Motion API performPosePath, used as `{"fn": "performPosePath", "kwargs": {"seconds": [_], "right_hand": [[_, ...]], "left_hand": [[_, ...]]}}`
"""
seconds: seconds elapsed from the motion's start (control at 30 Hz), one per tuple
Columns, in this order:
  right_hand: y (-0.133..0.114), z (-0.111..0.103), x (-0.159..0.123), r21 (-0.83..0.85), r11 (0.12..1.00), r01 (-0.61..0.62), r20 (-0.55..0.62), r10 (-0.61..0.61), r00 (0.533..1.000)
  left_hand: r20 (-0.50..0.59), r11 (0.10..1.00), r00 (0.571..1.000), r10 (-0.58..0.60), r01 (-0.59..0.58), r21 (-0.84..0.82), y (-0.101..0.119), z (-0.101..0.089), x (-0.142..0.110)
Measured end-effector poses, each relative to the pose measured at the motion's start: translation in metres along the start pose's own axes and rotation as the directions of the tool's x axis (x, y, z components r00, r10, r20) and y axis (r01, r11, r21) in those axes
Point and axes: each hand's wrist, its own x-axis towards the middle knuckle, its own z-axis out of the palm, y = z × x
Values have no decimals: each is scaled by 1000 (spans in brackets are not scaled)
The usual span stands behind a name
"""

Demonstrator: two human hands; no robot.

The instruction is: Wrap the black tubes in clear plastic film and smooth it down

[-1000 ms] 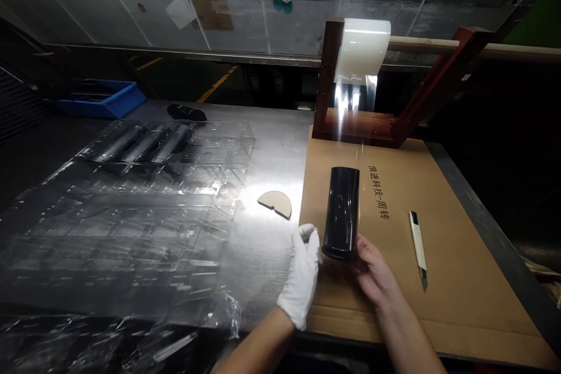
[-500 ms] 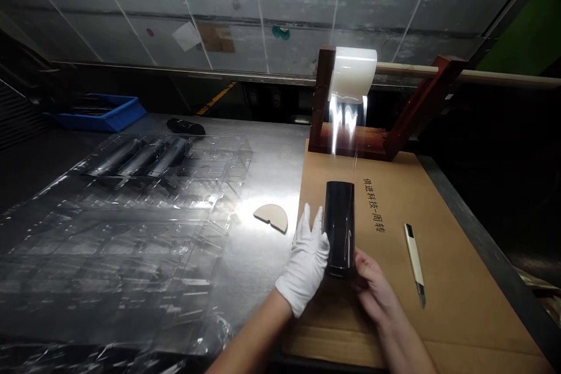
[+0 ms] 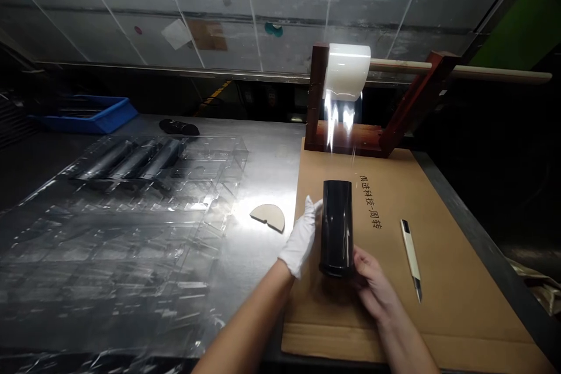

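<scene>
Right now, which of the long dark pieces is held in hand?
The black piece above the cardboard, held by the bare right hand; three similar pieces lie side by side in the clear tray.

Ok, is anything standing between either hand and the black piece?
Nothing visible does: the bare right hand holds the black piece at its lower right, and the gloved left hand is at its left edge, contact unclear. The cutter lies clear, off to the right.

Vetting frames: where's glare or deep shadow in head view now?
Head view: glare on the metal table around the half-disc, streaks on the film below the white roll; head view: highlights on the black part, background at right mostly black.
</scene>
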Motion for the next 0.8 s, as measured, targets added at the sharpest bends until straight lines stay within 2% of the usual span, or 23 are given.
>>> {"fn": "performPosePath", "kwargs": {"seconds": [0.1, 0.2, 0.27, 0.37, 0.5, 0.6, 0.8], "right_hand": [[2, 3, 1, 9, 1000, -6, 8, 6, 1000], [3, 10, -2, 19, 1000, 0, 3, 0, 1000], [3, 15, -6, 8, 1000, 5, -18, -5, 1000], [2, 22, -11, -48, 998, 36, -126, -42, 991], [4, 27, -13, -157, 976, 153, -306, -195, 932], [8, 27, -10, -196, 960, 202, -379, -264, 887], [6, 28, -9, -172, 954, 246, -475, -299, 827]], "left_hand": [[25, 995, 996, -86, 87, -41, -12, -4, -30], [2, 993, 997, -71, 71, -90, -21, -4, -57], [-12, 993, 998, -65, 64, -102, -25, -3, -66], [-48, 995, 997, -63, 59, -84, -29, -3, -67], [-97, 998, 994, -56, 52, -39, -33, -3, -63], [-124, 999, 991, -42, 42, -4, -35, -1, -62], [-191, 998, 981, -20, 31, 56, -35, 0, -64]]}}
